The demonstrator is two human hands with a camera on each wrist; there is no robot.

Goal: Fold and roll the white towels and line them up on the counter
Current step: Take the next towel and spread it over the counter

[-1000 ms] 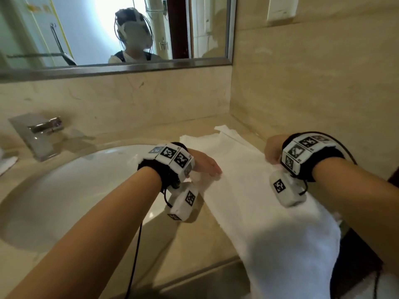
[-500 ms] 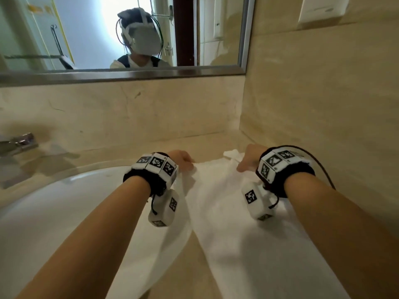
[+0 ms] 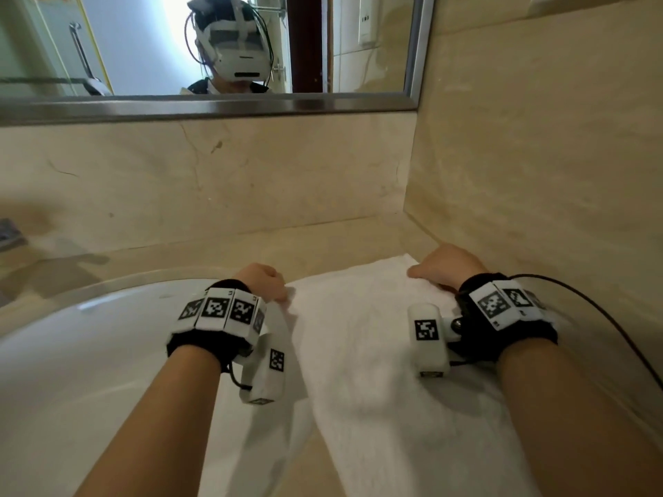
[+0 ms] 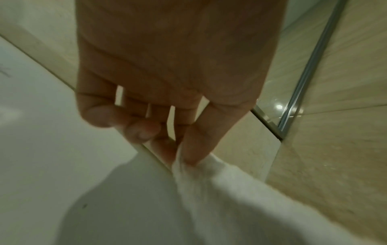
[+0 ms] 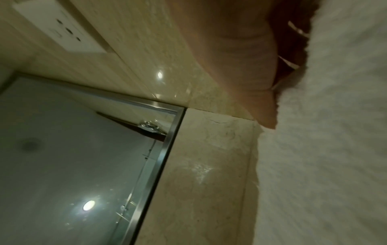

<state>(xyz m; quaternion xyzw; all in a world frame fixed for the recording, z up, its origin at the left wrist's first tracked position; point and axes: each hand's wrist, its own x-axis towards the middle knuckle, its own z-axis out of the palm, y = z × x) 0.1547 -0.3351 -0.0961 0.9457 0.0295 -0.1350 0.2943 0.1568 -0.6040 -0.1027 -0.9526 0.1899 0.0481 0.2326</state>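
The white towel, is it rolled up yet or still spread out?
Spread out: the towel lies flat along the counter, no roll showing.

You have one white terry towel (image 3: 362,338) spread flat as a long strip on the beige stone surface (image 3: 323,242), in the lower right of the head frame. Its far end lies near the corner of the walls; its left edge overlaps the sink rim, and its near end runs out of the frame.
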